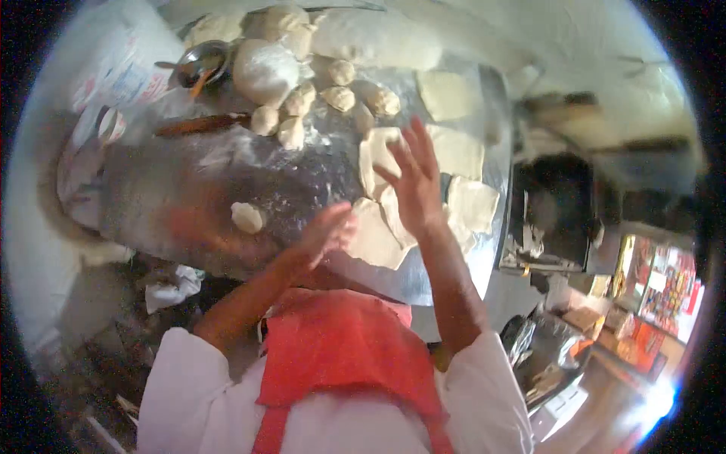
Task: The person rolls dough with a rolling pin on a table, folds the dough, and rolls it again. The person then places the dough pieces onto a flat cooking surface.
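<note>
My right hand is raised over flattened sheets of dough on the right of the metal table. Its fingers are spread and it holds nothing. Near the table's front edge, my left hand is slightly blurred, fingers stretched out, with nothing seen in it. It is just left of the nearest dough sheet. Further left, a small lump of dough lies alone. Several dough sheets overlap beneath and beside my right hand; one square sheet lies farther back.
Several dough lumps and a large floured dough ball sit at the back. A wooden rolling pin and a dark bowl are at the back left, near a white sack. A dark open box-like unit stands right of the table.
</note>
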Motion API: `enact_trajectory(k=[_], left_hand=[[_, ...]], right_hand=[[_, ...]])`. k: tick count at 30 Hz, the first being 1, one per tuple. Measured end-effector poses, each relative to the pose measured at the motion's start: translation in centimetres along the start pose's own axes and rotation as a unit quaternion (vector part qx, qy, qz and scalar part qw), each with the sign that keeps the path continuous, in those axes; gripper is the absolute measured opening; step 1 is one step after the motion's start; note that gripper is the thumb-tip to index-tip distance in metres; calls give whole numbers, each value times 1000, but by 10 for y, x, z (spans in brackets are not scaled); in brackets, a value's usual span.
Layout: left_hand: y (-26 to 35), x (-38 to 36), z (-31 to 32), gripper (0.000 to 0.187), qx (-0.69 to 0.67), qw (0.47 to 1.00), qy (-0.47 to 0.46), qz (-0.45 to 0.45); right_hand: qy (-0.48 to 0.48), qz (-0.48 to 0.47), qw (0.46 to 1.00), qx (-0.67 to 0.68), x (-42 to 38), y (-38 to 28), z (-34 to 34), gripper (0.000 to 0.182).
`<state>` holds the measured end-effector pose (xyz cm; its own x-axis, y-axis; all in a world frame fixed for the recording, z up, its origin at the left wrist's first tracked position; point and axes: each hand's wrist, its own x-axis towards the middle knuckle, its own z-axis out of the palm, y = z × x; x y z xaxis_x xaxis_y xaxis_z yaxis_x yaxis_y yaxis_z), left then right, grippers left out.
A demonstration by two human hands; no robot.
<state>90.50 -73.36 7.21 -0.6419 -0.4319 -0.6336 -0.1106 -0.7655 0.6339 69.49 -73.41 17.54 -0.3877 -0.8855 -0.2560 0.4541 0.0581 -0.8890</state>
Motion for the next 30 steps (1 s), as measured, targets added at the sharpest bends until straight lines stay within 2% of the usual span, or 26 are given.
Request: enact_trajectory(k=[2,4,6,7,8,9,11,12,14,18,23,30], left_hand=[[37,1,4,80,-37,998,17,53],[75,-4,20,76,-9,991,13,130],[113,-23,31,61,74,943,-88,311],[134,-36,47,53,89,911,-63,397],[158,-59,61,52,102,870,-91,473],[192,-75,75,60,166,827,-100,528],[219,-110,141,39,2,722,-82,687],[231,-120,155,39,44,667,-132,732],[247,-141,171,37,113,587,-204,775],[244,-165,211,35,156,504,-271,805],[208,-177,271,31,179,470,-305,809],[132,-155,389,27,193,447,-288,824]], right_hand=[[-74,-82,990,-83,-5,-40,9,74],[-46,-183,967,-169,-24,-65,2,67],[-8,-281,913,-296,-52,-97,-25,63],[32,-317,880,-353,-74,-124,-35,59],[71,-349,842,-406,-97,-142,-43,54],[97,-394,798,-445,-122,-166,-50,54],[127,-467,719,-499,-172,-202,-61,52],[140,-495,680,-522,-197,-218,-65,52],[164,-535,610,-560,-246,-245,-72,50],[205,-575,515,-602,-326,-273,-92,48],[247,-586,450,-627,-404,-286,-141,45],[319,-588,367,-646,-477,-309,-271,40]])
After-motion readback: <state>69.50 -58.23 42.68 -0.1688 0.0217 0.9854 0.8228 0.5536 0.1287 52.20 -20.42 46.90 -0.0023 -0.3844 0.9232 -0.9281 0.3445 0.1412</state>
